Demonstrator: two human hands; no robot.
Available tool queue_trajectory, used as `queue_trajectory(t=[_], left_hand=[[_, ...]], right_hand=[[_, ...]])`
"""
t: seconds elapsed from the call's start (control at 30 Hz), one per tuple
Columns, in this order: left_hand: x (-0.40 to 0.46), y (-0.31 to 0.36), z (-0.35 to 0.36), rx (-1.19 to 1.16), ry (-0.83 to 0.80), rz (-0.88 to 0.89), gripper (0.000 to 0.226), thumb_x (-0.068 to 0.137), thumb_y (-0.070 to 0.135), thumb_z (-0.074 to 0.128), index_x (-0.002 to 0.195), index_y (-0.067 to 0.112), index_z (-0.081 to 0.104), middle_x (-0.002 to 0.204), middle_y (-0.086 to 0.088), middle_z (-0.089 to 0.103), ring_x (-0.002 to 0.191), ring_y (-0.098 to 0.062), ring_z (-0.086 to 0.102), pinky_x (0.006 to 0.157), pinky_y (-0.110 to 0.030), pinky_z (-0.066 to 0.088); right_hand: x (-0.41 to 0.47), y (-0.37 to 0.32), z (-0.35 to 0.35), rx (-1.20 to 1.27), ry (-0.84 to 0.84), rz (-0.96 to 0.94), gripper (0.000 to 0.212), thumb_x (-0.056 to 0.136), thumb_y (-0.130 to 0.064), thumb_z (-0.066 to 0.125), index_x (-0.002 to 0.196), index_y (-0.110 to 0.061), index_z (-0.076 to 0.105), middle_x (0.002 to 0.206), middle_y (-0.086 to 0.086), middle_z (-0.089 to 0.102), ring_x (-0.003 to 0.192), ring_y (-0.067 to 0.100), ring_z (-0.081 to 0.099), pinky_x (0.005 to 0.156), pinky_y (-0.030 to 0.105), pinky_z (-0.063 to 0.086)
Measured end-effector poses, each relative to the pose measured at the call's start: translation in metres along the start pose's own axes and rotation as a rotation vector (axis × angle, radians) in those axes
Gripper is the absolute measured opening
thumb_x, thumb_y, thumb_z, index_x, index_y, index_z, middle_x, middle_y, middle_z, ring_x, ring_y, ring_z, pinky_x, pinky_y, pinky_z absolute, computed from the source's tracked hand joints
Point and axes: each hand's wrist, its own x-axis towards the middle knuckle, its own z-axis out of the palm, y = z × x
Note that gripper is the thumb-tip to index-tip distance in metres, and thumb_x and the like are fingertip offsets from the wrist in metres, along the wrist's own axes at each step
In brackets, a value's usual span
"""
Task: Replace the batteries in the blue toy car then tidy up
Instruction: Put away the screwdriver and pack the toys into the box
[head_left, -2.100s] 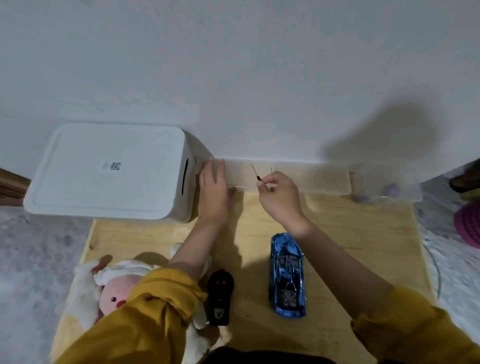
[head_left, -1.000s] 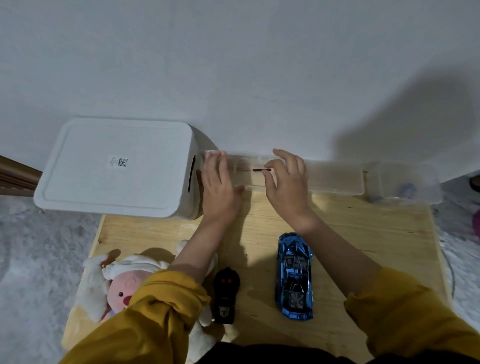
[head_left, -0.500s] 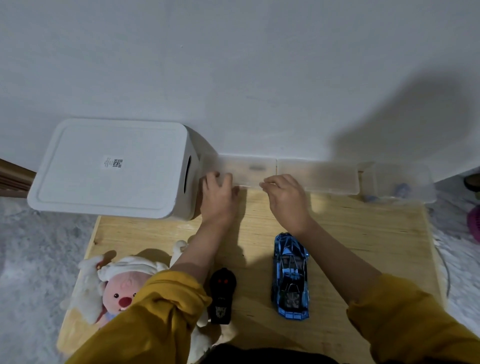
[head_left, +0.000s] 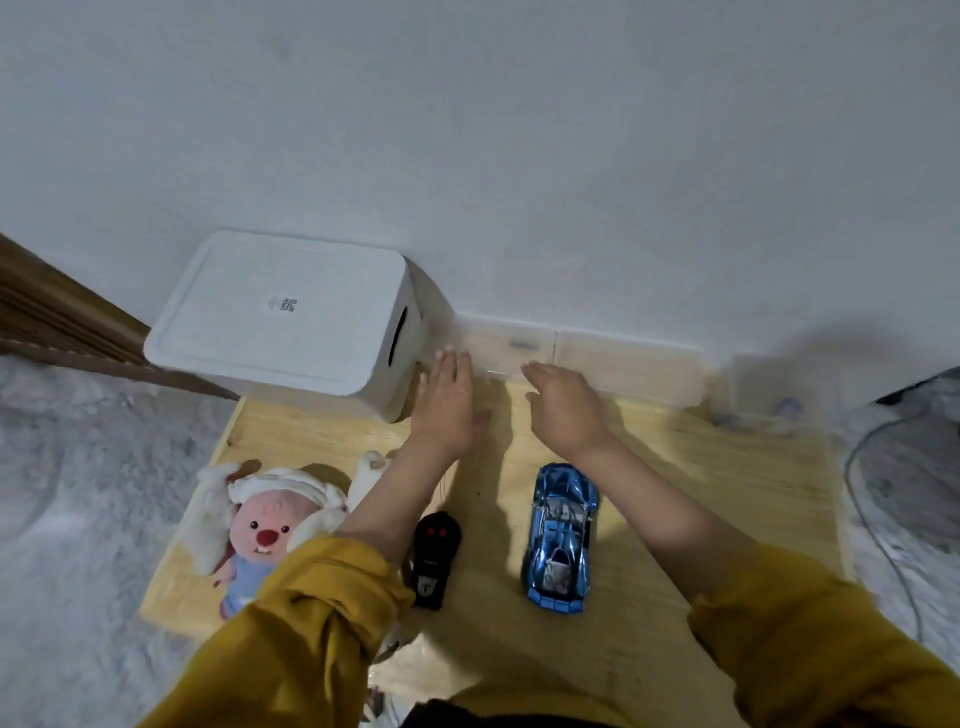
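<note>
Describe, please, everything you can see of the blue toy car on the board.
The car is a low sports-car model in shiny, chrome-like blue that looks like plastic, with dark windows and silvery reflections on the roof. It sits upright on its wheels on the wooden board, lengthwise toward the wall, right of the black remote. Nothing touches it: the right forearm passes beside it, and both hands are farther off by the clear box.

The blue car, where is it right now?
The blue toy car sits on the wooden board, near its front edge, just right of the black remote and under the right forearm.
</note>
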Motion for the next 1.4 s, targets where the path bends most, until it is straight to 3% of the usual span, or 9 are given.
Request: queue_trajectory(t=[0.2, 0.4, 0.5, 0.6, 0.77, 0.97, 1.17, 1.27, 1.4], left_hand=[[-0.053, 0.002, -0.048, -0.297, 0.509, 0.131, 0.052, 0.091, 0.022, 0.058, 0.138, 0.006, 0.043, 0.15, -0.016, 0.032, 0.142, -0.028, 0.024, 0.114, -0.051, 0.019], [-0.058, -0.084, -0.105, -0.319, 0.742, -0.102, 0.044, 0.088, 0.024, 0.058, 0.128, 0.006, 0.054, 0.14, -0.02, 0.039, 0.133, -0.036, 0.034, 0.102, -0.061, 0.033], [-0.048, -0.136, -0.129, -0.3, 0.716, -0.294, 0.048, 0.091, 0.033, 0.056, 0.13, 0.006, 0.053, 0.14, -0.027, 0.037, 0.133, -0.041, 0.03, 0.106, -0.06, 0.028], [-0.039, -0.178, -0.151, -0.309, 0.608, -0.393, 0.056, 0.09, 0.039, 0.053, 0.136, 0.007, 0.047, 0.143, -0.029, 0.033, 0.138, -0.04, 0.023, 0.111, -0.055, 0.024], [-0.026, -0.209, -0.173, -0.409, 0.345, -0.386, 0.057, 0.079, 0.041, 0.067, 0.131, 0.023, 0.05, 0.136, -0.016, 0.038, 0.127, -0.036, 0.038, 0.1, -0.043, 0.04], [-0.029, -0.212, -0.192, -0.418, 0.389, -0.354, 0.063, 0.071, 0.045, 0.077, 0.125, 0.021, 0.054, 0.132, -0.012, 0.04, 0.125, -0.033, 0.038, 0.093, -0.04, 0.043], [-0.056, -0.175, -0.199, -0.372, 0.43, -0.261, 0.069, 0.069, 0.048, 0.078, 0.129, 0.024, 0.053, 0.132, -0.011, 0.044, 0.125, -0.034, 0.037, 0.088, -0.037, 0.041], [-0.071, -0.135, -0.178, -0.392, 0.38, -0.153, 0.072, 0.068, 0.045, 0.079, 0.13, 0.019, 0.055, 0.13, -0.011, 0.053, 0.124, -0.031, 0.044, 0.1, -0.04, 0.042], [-0.105, -0.057, -0.125, -0.426, 0.263, -0.05, 0.063, 0.068, 0.041, 0.08, 0.125, 0.02, 0.059, 0.126, -0.008, 0.048, 0.119, -0.029, 0.048, 0.094, -0.035, 0.043]], right_hand=[[-0.009, -0.055, -0.027, 0.295, 0.167, 0.025, 0.037, 0.094, -0.014, 0.049, 0.131, -0.012, 0.053, 0.134, 0.004, 0.055, 0.124, 0.019, 0.05, 0.101, 0.026, 0.036], [0.008, -0.129, -0.025, 0.405, 0.162, 0.003, 0.039, 0.092, -0.016, 0.052, 0.131, -0.012, 0.052, 0.128, 0.007, 0.055, 0.117, 0.02, 0.053, 0.092, 0.02, 0.036], [0.024, -0.161, -0.014, 0.377, 0.155, 0.067, 0.044, 0.092, -0.021, 0.055, 0.135, -0.014, 0.048, 0.129, 0.011, 0.053, 0.122, 0.024, 0.047, 0.093, 0.022, 0.035], [0.035, -0.188, -0.002, 0.358, 0.145, 0.17, 0.053, 0.091, -0.027, 0.057, 0.14, -0.01, 0.042, 0.136, 0.014, 0.047, 0.13, 0.029, 0.039, 0.106, 0.033, 0.033], [0.044, -0.221, 0.003, 0.281, 0.163, 0.301, 0.053, 0.093, -0.027, 0.054, 0.139, -0.005, 0.04, 0.136, 0.017, 0.044, 0.131, 0.034, 0.031, 0.11, 0.04, 0.028], [0.046, -0.239, -0.003, 0.226, 0.205, 0.349, 0.048, 0.094, -0.026, 0.053, 0.136, -0.007, 0.041, 0.134, 0.019, 0.04, 0.13, 0.036, 0.027, 0.106, 0.039, 0.028], [0.017, -0.228, -0.022, 0.218, 0.277, 0.383, 0.064, 0.091, -0.038, 0.054, 0.146, -0.02, 0.028, 0.141, 0.02, 0.029, 0.131, 0.036, 0.019, 0.106, 0.041, 0.029], [-0.02, -0.194, -0.038, 0.175, 0.303, 0.474, 0.073, 0.086, -0.048, 0.058, 0.146, -0.022, 0.028, 0.143, 0.022, 0.025, 0.13, 0.038, 0.018, 0.107, 0.045, 0.03], [-0.097, -0.125, -0.061, 0.108, 0.308, 0.6, 0.087, 0.077, -0.057, 0.065, 0.147, -0.022, 0.027, 0.141, 0.029, 0.026, 0.131, 0.042, 0.019, 0.109, 0.043, 0.021]])
